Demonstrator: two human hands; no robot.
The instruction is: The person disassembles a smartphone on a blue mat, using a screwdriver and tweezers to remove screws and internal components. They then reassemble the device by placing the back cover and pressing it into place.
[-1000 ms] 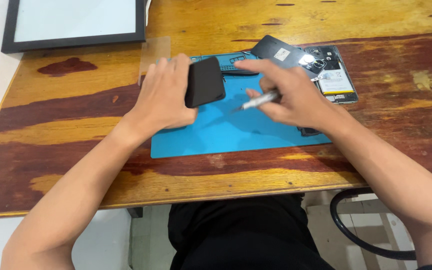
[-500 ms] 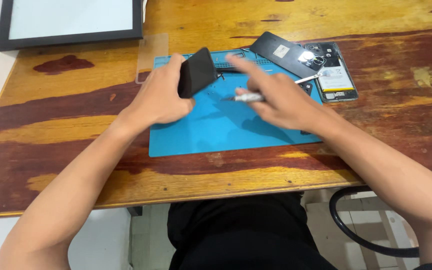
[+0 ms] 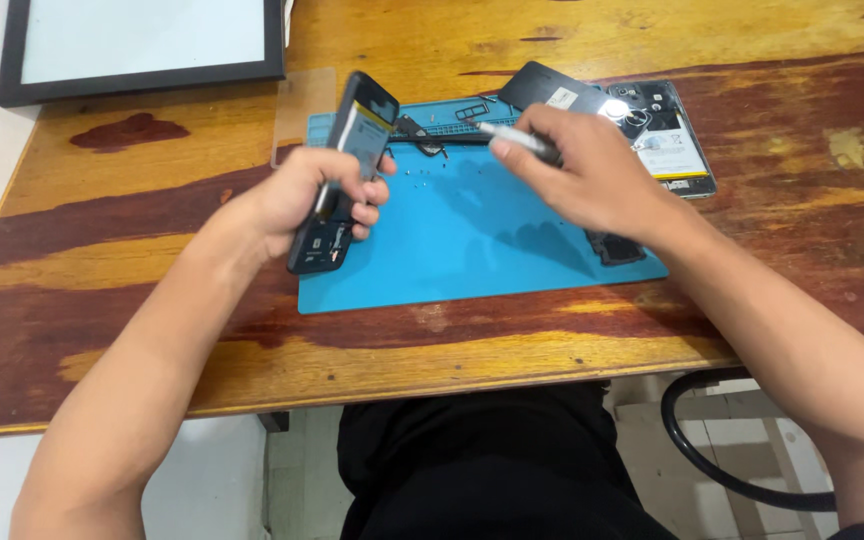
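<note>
wooden table point(image 3: 152, 230) worn, streaked | floor point(image 3: 742, 440) pale | framed panel point(image 3: 142, 45) top-left

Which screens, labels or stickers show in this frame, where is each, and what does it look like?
Opened phone: upright in the left hand, dark body with a yellow-edged pale label inside.
Black cover: far edge of the blue mat, small white sticker on it.
Second opened phone: right of the mat, white and yellow label.
Framed panel: top left, black rim, pale blank face.
Right hand holds a slim tool.
</note>
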